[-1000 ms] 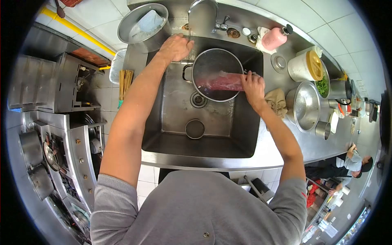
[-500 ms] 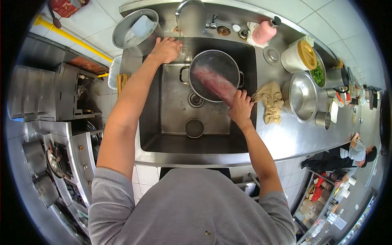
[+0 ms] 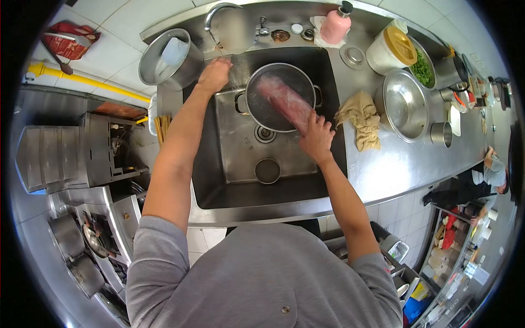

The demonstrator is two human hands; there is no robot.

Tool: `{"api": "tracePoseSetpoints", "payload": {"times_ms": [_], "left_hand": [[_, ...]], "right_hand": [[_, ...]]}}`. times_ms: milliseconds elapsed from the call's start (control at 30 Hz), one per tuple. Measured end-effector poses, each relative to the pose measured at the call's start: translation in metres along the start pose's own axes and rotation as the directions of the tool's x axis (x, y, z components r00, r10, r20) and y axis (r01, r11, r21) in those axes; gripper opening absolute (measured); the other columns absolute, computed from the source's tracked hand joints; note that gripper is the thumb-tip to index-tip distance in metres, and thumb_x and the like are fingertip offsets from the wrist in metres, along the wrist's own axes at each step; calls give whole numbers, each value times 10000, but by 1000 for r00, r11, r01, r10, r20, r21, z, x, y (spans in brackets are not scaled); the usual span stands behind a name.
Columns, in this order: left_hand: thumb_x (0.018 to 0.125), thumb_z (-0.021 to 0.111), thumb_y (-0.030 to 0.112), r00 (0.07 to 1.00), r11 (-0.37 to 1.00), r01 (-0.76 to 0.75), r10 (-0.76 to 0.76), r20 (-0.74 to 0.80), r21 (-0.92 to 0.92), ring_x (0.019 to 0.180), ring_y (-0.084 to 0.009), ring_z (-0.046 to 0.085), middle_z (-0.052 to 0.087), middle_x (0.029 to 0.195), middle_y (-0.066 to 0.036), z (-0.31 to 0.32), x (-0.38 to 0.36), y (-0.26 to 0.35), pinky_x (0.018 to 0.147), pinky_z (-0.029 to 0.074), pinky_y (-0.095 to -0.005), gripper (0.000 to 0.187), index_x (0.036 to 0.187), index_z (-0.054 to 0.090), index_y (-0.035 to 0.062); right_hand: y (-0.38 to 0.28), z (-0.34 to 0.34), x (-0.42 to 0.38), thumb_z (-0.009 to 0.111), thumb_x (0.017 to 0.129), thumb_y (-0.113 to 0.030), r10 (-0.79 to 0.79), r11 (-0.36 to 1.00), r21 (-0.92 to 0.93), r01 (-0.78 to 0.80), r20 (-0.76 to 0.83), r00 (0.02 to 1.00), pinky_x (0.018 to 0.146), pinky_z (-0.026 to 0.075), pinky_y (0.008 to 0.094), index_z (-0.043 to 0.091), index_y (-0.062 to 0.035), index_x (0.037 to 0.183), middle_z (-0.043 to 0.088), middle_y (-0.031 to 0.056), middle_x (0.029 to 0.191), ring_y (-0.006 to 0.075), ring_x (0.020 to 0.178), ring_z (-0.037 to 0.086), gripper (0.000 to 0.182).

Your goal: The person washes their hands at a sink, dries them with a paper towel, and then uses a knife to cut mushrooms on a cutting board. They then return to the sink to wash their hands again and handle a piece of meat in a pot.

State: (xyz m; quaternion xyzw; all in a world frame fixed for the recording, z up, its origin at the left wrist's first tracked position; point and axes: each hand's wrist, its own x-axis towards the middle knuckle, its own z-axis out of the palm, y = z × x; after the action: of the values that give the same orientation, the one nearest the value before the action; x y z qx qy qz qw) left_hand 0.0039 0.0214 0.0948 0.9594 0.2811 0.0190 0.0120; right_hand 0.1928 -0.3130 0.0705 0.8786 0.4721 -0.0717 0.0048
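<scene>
In the head view, a large metal pot (image 3: 255, 117) stands in the sink (image 3: 240, 167). A long piece of raw red meat (image 3: 281, 99) lies slanted across the pot's mouth, its far end inside. My right hand (image 3: 318, 136) is closed around the meat's near end at the pot's rim. At the sink's back left corner, my left hand (image 3: 215, 75) is just below the spout of the faucet (image 3: 223, 6). Its fingers curve forward and down, loosely apart, with nothing visible in them. The fingertips are partly hidden.
A deep metal pot (image 3: 183, 74) with a pale cloth stands left of the sink. On the right counter are a tan rag (image 3: 358, 117), a perforated bowl (image 3: 404, 104), a small metal cup (image 3: 441, 134) and a pink pump bottle (image 3: 334, 27). Another person (image 3: 495, 175) stands far right.
The whole view has shifted with my head. My left hand's fingers, spread before, are now drawn in and bent downward. My right hand still grips the meat, which has hardly moved over the pot.
</scene>
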Motion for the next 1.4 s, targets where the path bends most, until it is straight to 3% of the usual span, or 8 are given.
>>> {"api": "tracePoseSetpoints", "payload": {"times_ms": [233, 333, 500, 700, 900, 1200, 1400], "left_hand": [[916, 526, 122, 982, 975, 184, -187, -15, -126, 1075, -406, 595, 664, 1093, -232, -8, 4, -1, 971, 463, -460, 234, 1053, 647, -25], [935, 513, 147, 981, 971, 173, -184, -56, -163, 1049, -415, 603, 667, 1072, -239, 0, 3, -9, 941, 476, -475, 239, 1023, 652, -26], [969, 485, 192, 965, 959, 216, -238, -107, -185, 1012, -441, 614, 665, 1051, -255, 2, 0, -12, 913, 482, -502, 274, 1015, 660, -14], [979, 468, 233, 935, 908, 340, -354, -14, -246, 951, -481, 625, 655, 977, -304, -13, 0, 3, 876, 498, -532, 326, 1005, 674, -18], [987, 472, 234, 916, 889, 399, -396, 57, -226, 1005, -476, 604, 639, 1010, -308, -10, 4, 4, 876, 489, -528, 326, 993, 647, -41], [964, 487, 240, 957, 932, 275, -290, -31, -235, 949, -452, 638, 668, 959, -280, -9, 6, 16, 874, 503, -518, 310, 986, 675, -5], [963, 493, 253, 953, 927, 292, -303, -12, -236, 941, -454, 635, 669, 956, -271, -5, 9, 14, 865, 504, -516, 313, 962, 672, -4]], "right_hand": [[7, -8, 1, 792, 618, -247, 48, 991, 126, -50, 14, 999, 839, 511, 538, 380, -66, 1372, 520, 210, 1227, 402, 1071, 578, 878], [17, -10, 13, 815, 602, -261, 88, 925, 353, -141, 163, 983, 852, 528, 532, 386, -60, 1308, 546, 239, 1203, 442, 1044, 612, 850], [19, -13, 13, 812, 600, -307, 75, 923, 361, -135, 174, 982, 859, 534, 502, 387, -75, 1361, 601, 257, 1150, 458, 1012, 637, 902], [14, -9, 6, 831, 596, -317, 121, 900, 403, -167, 138, 983, 854, 541, 497, 367, -78, 1387, 589, 251, 1177, 442, 1020, 638, 947], [11, -12, 4, 845, 596, -309, 136, 897, 404, -180, 134, 982, 851, 544, 495, 367, -71, 1381, 583, 247, 1183, 435, 1028, 635, 949], [12, -11, 4, 858, 594, -301, 138, 890, 420, -177, 121, 983, 846, 545, 495, 386, -82, 1360, 586, 238, 1165, 437, 1026, 633, 926], [10, -11, 2, 854, 591, -301, 156, 883, 429, -189, 112, 981, 839, 544, 495, 392, -89, 1356, 593, 230, 1146, 439, 1018, 635, 918]]}}
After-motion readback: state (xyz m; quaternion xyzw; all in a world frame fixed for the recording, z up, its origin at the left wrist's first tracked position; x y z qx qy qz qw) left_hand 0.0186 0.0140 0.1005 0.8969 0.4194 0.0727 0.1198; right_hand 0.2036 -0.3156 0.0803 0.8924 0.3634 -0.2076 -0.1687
